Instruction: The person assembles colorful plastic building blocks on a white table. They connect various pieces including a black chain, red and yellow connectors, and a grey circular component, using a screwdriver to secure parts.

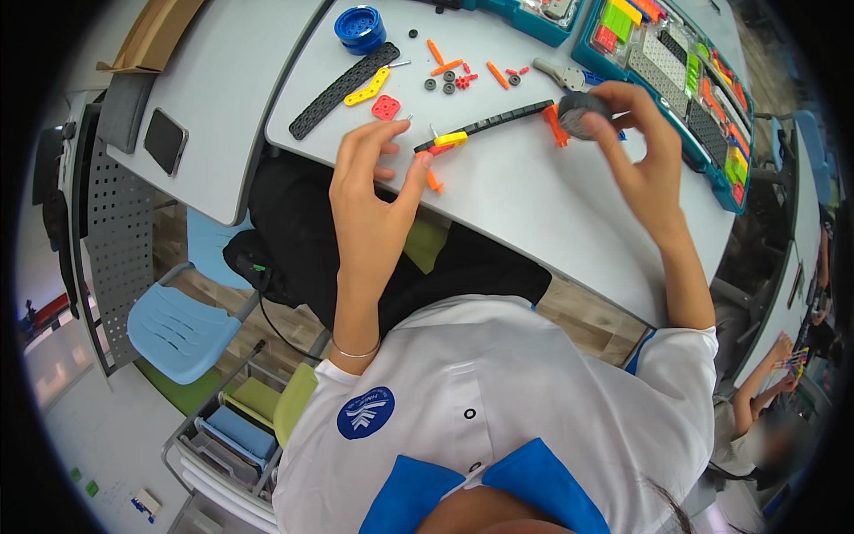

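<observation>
My right hand [648, 173] grips a dark grey wheel [583, 116] between thumb and fingers, over the right end of a long black beam [498, 118]. Orange pegs [557, 126] stand at that end of the beam. My left hand [365, 191] is open, its thumb tip against the beam's left end and its fingers apart. A yellow piece [450, 140] sits on the beam there, with a red part under it and another orange peg [433, 182] below. Close to my left fingertips lie a red square plate [386, 108] and a yellow bent beam [367, 86].
Behind lie a wide black perforated strip [345, 89], a blue wheel hub [359, 29], and loose orange pegs, red gears and small black rings [449, 76]. A teal case [743, 198] of coloured parts stands right. A phone [166, 141] rests on the left table.
</observation>
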The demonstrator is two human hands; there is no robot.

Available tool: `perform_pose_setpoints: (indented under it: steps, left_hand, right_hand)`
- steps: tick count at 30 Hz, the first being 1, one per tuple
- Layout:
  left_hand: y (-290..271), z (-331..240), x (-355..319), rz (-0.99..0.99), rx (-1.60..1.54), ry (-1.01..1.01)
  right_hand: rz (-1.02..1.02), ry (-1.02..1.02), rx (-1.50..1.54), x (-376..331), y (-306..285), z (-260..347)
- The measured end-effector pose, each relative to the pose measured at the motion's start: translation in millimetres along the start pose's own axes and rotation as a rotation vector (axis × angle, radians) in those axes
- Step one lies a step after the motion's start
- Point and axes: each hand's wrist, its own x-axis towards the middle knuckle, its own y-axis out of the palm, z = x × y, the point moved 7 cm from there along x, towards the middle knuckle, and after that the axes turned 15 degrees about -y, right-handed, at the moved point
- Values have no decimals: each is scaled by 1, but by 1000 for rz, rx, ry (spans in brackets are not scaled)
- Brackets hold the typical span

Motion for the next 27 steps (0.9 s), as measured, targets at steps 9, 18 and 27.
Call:
perform_pose_setpoints:
  steps: [9,18,27]
  left_hand:
    - [16,18,13,190,-32,-118]
    - [11,33,18,332,-133,-255]
    - [15,24,32,404,-89,-211]
  right_hand:
    - [414,242,-96,-5,6,-31]
    - [297,41,-317,0,8,-21]
    - [284,-222,-292,57,68,-14]
